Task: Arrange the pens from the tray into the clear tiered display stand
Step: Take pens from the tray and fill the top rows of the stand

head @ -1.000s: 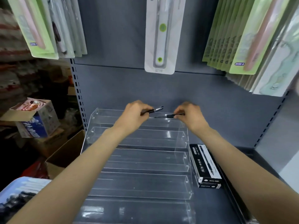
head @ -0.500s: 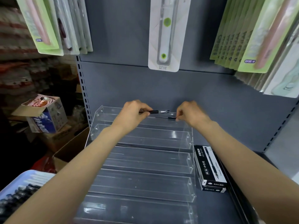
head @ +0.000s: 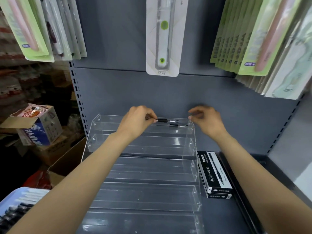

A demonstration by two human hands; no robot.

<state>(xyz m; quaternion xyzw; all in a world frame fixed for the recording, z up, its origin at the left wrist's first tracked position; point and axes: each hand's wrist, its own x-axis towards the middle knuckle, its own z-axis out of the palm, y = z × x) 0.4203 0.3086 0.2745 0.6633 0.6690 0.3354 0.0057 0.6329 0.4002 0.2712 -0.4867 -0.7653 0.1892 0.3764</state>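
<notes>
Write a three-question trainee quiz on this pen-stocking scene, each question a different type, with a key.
1. True or false: the left hand grips a pen.
2. Which tier of the stand holds the loose pen? A) top B) middle C) bottom
3. Fill in: the black box lies to the stand's ____ side.

Key: 1 true. 2 A. 3 right. Note: the right hand holds nothing, and the tray of pens sits at lower left.
</notes>
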